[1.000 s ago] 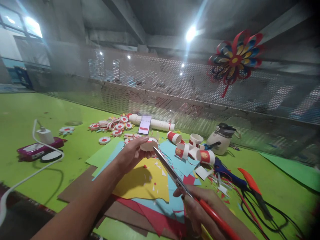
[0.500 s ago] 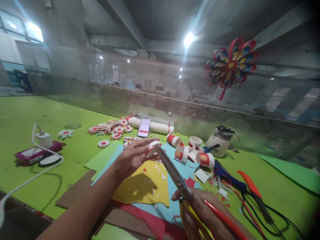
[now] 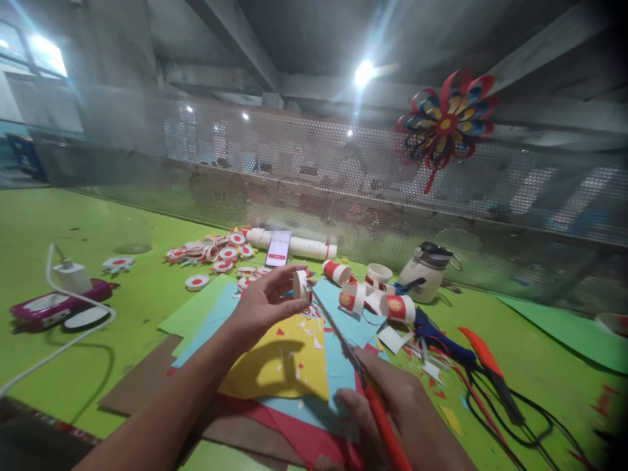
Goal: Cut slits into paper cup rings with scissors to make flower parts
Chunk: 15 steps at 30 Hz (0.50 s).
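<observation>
I see the white cup ring near six o'clock, gripped by the left hand; the right hand, at five, grips scissors, tip contact unclear, lower end cut off. Green table stretches toward nine.

Scissors: smooth metal blades, glossy plastic handle. Yellow sheet, white ring: matt paper.

Here's the left hand pinching a white cup piece, and the right hand gripping scissors, tips right up by it! Below that pinch, yellow paper strewn with scraps; beyond the pinch, a phone; off to its right, cups, then a jug.
</observation>
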### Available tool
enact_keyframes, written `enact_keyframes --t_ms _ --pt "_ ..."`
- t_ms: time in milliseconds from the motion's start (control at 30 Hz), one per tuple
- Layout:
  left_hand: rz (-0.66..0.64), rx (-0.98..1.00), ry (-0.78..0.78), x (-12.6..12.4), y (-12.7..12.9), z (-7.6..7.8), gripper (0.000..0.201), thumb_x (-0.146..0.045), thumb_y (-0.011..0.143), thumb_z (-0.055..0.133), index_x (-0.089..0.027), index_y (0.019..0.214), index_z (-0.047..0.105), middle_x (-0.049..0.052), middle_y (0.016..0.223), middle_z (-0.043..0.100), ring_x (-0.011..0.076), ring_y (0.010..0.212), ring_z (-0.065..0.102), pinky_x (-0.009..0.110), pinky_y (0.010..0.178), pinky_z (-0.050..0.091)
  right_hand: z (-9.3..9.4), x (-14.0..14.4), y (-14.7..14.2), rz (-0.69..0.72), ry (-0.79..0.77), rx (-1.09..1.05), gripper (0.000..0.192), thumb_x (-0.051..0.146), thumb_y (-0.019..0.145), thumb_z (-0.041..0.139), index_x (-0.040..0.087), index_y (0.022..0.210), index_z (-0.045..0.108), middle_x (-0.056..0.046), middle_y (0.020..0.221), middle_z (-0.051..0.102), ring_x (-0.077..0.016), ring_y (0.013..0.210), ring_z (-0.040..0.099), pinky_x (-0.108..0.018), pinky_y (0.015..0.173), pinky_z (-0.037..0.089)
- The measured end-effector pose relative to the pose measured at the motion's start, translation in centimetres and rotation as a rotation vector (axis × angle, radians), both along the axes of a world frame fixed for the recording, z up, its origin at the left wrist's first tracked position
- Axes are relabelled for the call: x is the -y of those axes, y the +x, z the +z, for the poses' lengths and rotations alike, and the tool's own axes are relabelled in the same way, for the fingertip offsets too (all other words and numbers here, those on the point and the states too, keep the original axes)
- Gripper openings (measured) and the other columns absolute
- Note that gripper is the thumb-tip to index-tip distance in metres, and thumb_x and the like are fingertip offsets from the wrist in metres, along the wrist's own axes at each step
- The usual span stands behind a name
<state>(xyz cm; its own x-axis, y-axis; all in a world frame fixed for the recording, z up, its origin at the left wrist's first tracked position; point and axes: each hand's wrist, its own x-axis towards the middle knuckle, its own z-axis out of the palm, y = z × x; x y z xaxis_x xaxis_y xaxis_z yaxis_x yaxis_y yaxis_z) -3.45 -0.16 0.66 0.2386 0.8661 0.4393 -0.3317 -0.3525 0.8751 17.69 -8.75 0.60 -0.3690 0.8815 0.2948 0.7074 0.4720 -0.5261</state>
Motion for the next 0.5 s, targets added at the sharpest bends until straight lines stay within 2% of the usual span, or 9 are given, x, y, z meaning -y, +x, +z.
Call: enact_keyframes --t_ms 67,133,367,500 --pt "0.02 -0.035 0.023 -0.1 0.0 0.0 0.048 -0.018 0.067 0.071 -0.018 0.112 0.055 0.01 0.103 0.062 0.0194 0.092 0.059 0.04 0.088 0.045 -0.8 -0.3 0.4 -0.091 0.123 0.132 0.036 0.039 0.082 0.053 0.016 0.11 0.057 -0.013 0.096 0.065 -0.0277 0.084 0.061 -0.041 0.072 0.049" --pt "0.048 -0.077 0.048 -0.1 -0.1 -0.1 0.05 -0.019 0.067 0.07 -0.018 0.115 0.054 0.009 0.099 0.062 0.0198 0.091 0.059 0.039 0.086 0.047 -1.4 -0.5 0.7 -0.138 0.233 0.224 0.042 0.042 0.083 0.053 0.015 0.114 0.055 -0.016 0.097 0.063 -0.0298 0.083 0.061 -0.045 0.069 0.05" --pt "0.117 -0.139 0.095 -0.3 0.1 -0.6 0.054 -0.022 0.071 0.066 -0.019 0.123 0.049 0.009 0.109 0.059 0.0178 0.09 0.059 0.036 0.084 0.049 -1.2 -0.4 0.7 -0.14 0.401 0.327 0.039 0.039 0.085 0.051 0.013 0.114 0.053 -0.011 0.081 0.06 -0.0269 0.072 0.059 -0.042 0.06 0.051" --pt "0.186 -0.222 0.122 -0.3 0.1 -0.7 0.055 -0.022 0.071 0.064 -0.018 0.124 0.048 0.01 0.112 0.059 0.0188 0.089 0.061 0.034 0.079 0.052 -1.4 -0.6 0.8 -0.164 0.463 0.38 0.043 0.041 0.086 0.05 0.011 0.118 0.052 -0.011 0.079 0.057 -0.0268 0.071 0.058 -0.041 0.058 0.05"
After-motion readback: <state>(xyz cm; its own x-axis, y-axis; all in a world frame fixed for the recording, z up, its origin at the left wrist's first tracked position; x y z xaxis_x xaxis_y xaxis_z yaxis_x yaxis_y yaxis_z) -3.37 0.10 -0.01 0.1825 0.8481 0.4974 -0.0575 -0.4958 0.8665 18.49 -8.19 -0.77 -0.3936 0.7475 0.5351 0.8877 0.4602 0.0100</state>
